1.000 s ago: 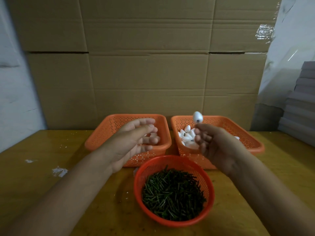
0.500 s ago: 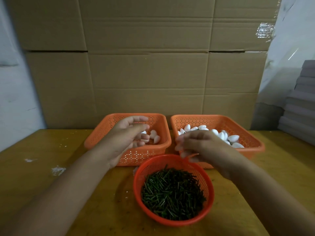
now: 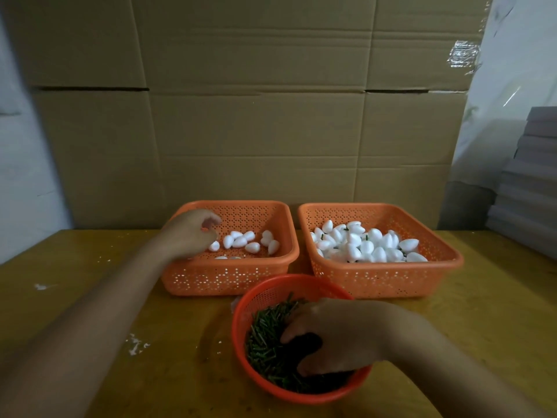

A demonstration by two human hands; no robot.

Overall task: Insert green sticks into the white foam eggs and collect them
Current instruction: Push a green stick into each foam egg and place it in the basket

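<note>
Loose white foam eggs [image 3: 241,242] lie in the left orange basket [image 3: 229,279]. My left hand [image 3: 190,233] reaches into that basket from the left, fingers curled just above the nearest egg; whether it grips one is hidden. The right orange basket [image 3: 382,279] holds a heap of eggs with green sticks in them [image 3: 361,245]. Nearest to me, a round orange basket [image 3: 241,306] is full of green sticks [image 3: 265,336]. My right hand [image 3: 334,339] is lowered into it, thumb and fingers apart over the sticks.
All three baskets stand on a yellow wooden table [image 3: 90,297] with white flecks on its left part. A wall of cardboard boxes [image 3: 256,116] rises right behind the baskets. Grey stacked sheets [image 3: 530,176] sit at the far right.
My right hand let the stuck egg go into the right basket and came down into the round basket of sticks. My left hand dropped lower and further left into the left basket.
</note>
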